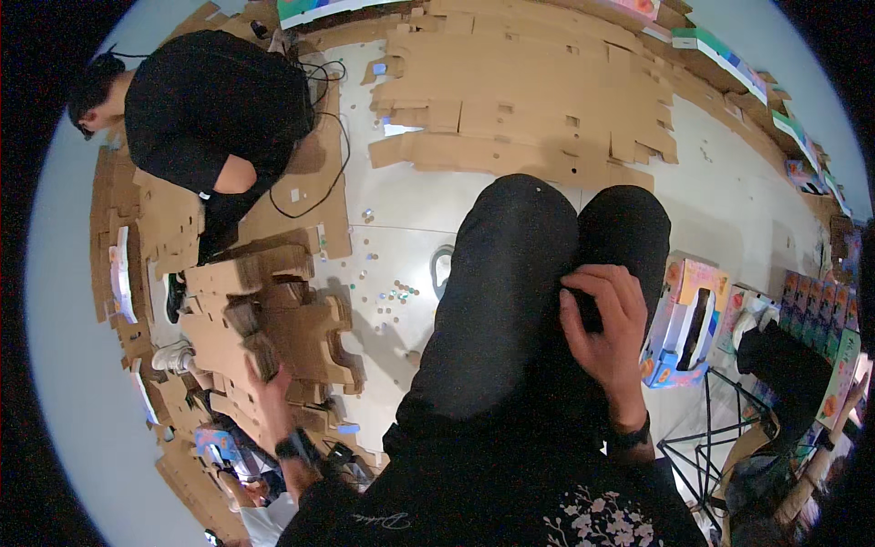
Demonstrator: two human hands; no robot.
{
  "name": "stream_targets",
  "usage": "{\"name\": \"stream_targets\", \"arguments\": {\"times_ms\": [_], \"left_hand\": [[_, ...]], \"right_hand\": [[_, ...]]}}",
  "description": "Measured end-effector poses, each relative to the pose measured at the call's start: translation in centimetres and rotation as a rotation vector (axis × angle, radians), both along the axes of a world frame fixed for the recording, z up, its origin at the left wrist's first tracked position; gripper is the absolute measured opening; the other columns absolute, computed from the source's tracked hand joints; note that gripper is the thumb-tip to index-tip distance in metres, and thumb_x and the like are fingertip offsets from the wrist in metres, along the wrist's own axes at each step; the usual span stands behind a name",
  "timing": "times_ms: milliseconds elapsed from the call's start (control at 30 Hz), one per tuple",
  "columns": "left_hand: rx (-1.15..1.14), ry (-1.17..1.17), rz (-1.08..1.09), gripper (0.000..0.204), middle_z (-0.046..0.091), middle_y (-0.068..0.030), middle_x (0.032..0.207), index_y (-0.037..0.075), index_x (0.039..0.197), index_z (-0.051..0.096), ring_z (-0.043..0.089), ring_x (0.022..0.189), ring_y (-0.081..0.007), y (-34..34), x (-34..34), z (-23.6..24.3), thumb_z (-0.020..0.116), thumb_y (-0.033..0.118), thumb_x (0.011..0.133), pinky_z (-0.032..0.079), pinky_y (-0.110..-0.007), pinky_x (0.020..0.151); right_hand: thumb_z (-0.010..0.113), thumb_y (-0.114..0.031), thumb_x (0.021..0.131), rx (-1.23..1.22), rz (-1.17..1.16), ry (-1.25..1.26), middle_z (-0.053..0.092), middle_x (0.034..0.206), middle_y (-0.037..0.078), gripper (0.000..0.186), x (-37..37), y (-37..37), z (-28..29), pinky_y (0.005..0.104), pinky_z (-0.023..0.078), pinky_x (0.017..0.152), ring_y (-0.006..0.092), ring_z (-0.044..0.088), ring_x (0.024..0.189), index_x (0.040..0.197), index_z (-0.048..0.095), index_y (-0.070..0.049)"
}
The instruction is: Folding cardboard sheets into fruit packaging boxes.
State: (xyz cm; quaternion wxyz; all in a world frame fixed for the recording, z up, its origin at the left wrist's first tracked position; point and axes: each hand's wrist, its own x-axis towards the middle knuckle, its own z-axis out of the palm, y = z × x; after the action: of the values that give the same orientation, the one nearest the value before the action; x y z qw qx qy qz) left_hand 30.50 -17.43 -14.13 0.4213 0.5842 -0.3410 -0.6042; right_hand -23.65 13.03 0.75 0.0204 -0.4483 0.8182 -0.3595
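Observation:
My left hand (271,394) reaches out to the left, with thumb and fingers on either side of the end of a small stack of brown cardboard pieces (262,356). This stack lies on top of a larger pile of cut cardboard sheets (296,333) with notched edges. My right hand (608,325) rests on my dark trousers between the knees. Its fingers are loosely bent, the thumb is apart from the palm, and nothing shows in it. Both wrists wear a dark band.
A person in black (219,109) crouches at upper left beside a black cable (348,150). Flattened cardboard (529,82) covers the floor ahead. Small round scraps (396,294) lie scattered left of my legs. A colourful box (685,319) and a black-framed stool (715,438) stand at right.

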Motion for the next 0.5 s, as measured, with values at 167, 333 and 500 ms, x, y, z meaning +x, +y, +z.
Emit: {"name": "stream_targets", "arguments": {"times_ms": [167, 333, 500], "left_hand": [[0.227, 0.426, 0.342, 0.037, 0.063, -0.0111, 0.133, 0.003, 0.127, 0.062, 0.061, 0.121, -0.027, 6.5, 0.9, 15.7, 0.06, 0.024, 0.097, 0.052, -0.038, 0.1], [0.401, 0.339, 0.46, 0.031, 0.064, -0.0122, 0.114, 0.005, 0.114, 0.065, 0.062, 0.106, -0.0253, 18.4, -1.3, 25.9, 0.067, 0.027, 0.092, 0.054, -0.039, 0.09], [0.622, 0.164, 0.63, 0.028, 0.067, -0.0134, 0.086, 0.007, 0.095, 0.07, 0.063, 0.083, -0.0227, 25.7, -4.1, 27.3, 0.078, 0.031, 0.083, 0.057, -0.04, 0.076]], "right_hand": [[0.069, -0.002, 0.085, -0.151, 0.119, -0.338, 0.068, 0.098, 0.011, 0.015, 0.1, -1.9, 2.2, 0.0336, 0.05, 0.08, 0.0233, 0.065, 0.089, 0.1, 0.067, -0.004], [0.067, -0.017, 0.096, -0.042, 0.702, -1.093, 0.064, 0.127, 0.02, 0.053, 2.7, -7.6, 4.3, 0.0381, 0.05, 0.101, 0.0263, 0.063, 0.119, 0.14, 0.044, 0.002], [0.054, -0.059, 0.094, 0.664, 0.896, -0.988, 0.033, 0.152, 0.035, 0.094, 8.2, -19.1, 0.1, 0.0418, 0.035, 0.116, 0.0419, 0.04, 0.139, 0.153, 0.022, 0.007]]}}
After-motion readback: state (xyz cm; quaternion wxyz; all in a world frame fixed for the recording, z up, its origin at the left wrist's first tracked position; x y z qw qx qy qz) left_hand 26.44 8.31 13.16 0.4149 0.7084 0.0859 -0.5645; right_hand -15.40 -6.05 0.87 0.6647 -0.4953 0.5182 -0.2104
